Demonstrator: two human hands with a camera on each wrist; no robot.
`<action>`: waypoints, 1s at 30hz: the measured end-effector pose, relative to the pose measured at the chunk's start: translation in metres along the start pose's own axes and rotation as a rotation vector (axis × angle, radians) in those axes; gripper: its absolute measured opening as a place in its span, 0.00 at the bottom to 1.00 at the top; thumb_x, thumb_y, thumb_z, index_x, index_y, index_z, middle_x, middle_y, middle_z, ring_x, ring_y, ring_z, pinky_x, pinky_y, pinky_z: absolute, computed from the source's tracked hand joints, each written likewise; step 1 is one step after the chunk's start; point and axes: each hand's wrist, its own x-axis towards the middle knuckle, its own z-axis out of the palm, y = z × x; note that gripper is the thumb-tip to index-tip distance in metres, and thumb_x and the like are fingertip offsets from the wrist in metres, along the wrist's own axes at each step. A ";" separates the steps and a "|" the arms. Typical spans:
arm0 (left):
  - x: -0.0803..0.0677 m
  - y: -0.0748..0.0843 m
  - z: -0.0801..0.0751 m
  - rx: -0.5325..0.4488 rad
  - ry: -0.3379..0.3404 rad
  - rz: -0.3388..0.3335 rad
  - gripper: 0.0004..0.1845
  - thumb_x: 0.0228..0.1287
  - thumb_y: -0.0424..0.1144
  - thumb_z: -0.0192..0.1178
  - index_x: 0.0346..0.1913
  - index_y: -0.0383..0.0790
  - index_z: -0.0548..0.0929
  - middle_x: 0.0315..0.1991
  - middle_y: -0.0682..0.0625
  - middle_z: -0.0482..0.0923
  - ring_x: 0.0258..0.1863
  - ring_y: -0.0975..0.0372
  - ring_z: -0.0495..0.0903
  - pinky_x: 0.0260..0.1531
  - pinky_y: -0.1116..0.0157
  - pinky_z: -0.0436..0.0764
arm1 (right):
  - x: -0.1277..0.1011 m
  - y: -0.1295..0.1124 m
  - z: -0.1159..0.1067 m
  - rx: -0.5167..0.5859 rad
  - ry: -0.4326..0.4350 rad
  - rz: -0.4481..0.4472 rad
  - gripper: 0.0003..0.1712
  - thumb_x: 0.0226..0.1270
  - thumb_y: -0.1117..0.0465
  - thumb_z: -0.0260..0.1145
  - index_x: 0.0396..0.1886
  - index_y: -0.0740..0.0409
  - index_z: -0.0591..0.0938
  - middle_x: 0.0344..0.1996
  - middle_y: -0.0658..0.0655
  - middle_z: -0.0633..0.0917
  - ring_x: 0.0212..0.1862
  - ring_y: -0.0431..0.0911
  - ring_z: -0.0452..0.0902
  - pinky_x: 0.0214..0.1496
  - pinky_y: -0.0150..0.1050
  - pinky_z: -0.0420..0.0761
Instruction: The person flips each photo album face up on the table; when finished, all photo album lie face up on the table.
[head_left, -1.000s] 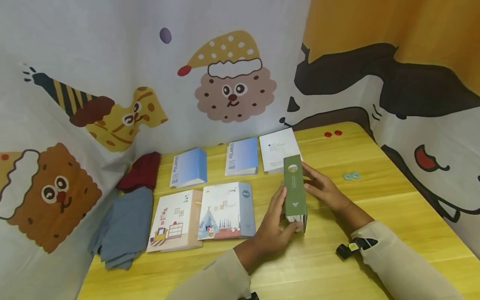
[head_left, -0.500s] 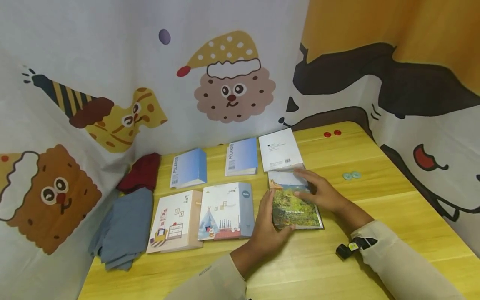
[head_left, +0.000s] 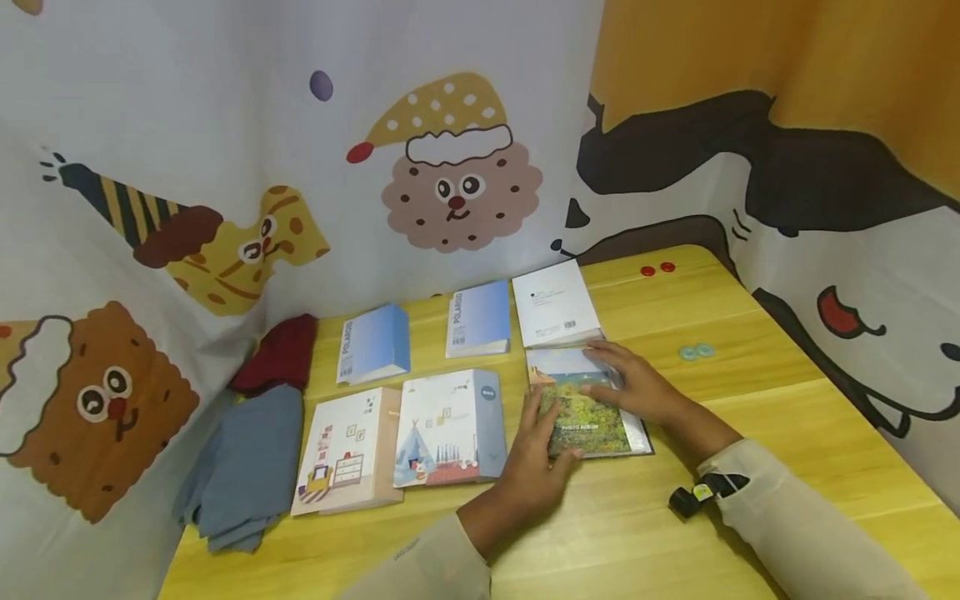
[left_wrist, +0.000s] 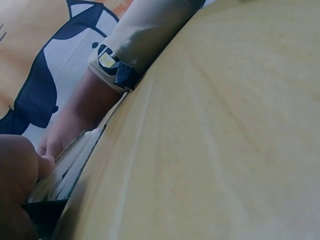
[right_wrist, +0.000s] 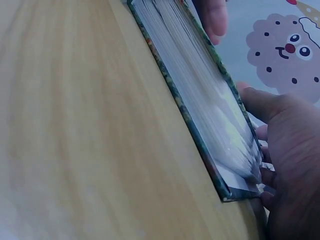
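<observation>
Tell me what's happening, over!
Left hand flat on the green album, open. Right hand flat on its cover, open. Album lies flat on the table. Tent album close on its left.

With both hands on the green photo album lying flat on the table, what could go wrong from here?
The green photo album lies close to the white booklet; sliding it back might push that booklet. The left hand sits by the tent-cover album and could nudge it. The right hand rests flat on the cover, so the album could skid.
</observation>
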 end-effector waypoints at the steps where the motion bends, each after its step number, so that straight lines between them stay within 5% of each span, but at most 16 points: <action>1: 0.000 0.000 -0.001 0.025 0.005 0.007 0.41 0.83 0.52 0.61 0.88 0.41 0.57 0.92 0.49 0.30 0.92 0.47 0.32 0.84 0.36 0.59 | 0.001 0.000 0.000 -0.011 0.009 0.002 0.42 0.75 0.49 0.76 0.81 0.60 0.74 0.85 0.67 0.65 0.84 0.73 0.59 0.79 0.79 0.62; 7: -0.009 0.005 -0.019 0.264 0.100 0.050 0.41 0.82 0.56 0.60 0.87 0.42 0.62 0.92 0.45 0.33 0.91 0.43 0.30 0.83 0.32 0.55 | 0.003 -0.003 0.004 -0.018 0.037 -0.038 0.40 0.74 0.52 0.77 0.80 0.61 0.75 0.84 0.68 0.66 0.84 0.73 0.59 0.78 0.79 0.64; 16: -0.033 -0.022 -0.073 0.467 0.297 0.106 0.36 0.78 0.54 0.67 0.78 0.36 0.73 0.88 0.36 0.54 0.90 0.37 0.46 0.83 0.29 0.53 | 0.019 -0.041 0.021 -0.091 0.184 -0.383 0.30 0.66 0.68 0.79 0.68 0.68 0.83 0.71 0.69 0.80 0.74 0.68 0.74 0.72 0.71 0.75; 19: -0.040 -0.036 -0.086 0.470 0.278 0.070 0.38 0.75 0.55 0.69 0.78 0.36 0.74 0.86 0.34 0.58 0.89 0.36 0.48 0.83 0.28 0.53 | 0.027 -0.061 0.031 -0.108 0.128 -0.371 0.29 0.71 0.64 0.78 0.69 0.66 0.83 0.72 0.67 0.80 0.75 0.66 0.74 0.73 0.70 0.76; 23: -0.046 -0.053 -0.097 0.441 0.170 0.011 0.43 0.75 0.61 0.67 0.81 0.39 0.71 0.88 0.36 0.54 0.90 0.37 0.46 0.85 0.31 0.49 | 0.039 -0.086 0.046 -0.096 0.003 -0.287 0.32 0.77 0.58 0.74 0.74 0.66 0.79 0.78 0.70 0.75 0.73 0.65 0.77 0.73 0.69 0.78; 30: -0.051 -0.068 -0.101 0.493 0.093 0.073 0.47 0.73 0.69 0.63 0.83 0.43 0.69 0.88 0.37 0.56 0.89 0.37 0.51 0.84 0.28 0.48 | 0.059 -0.105 0.072 -0.189 -0.104 -0.239 0.35 0.78 0.51 0.72 0.76 0.64 0.78 0.79 0.70 0.74 0.81 0.69 0.68 0.82 0.73 0.65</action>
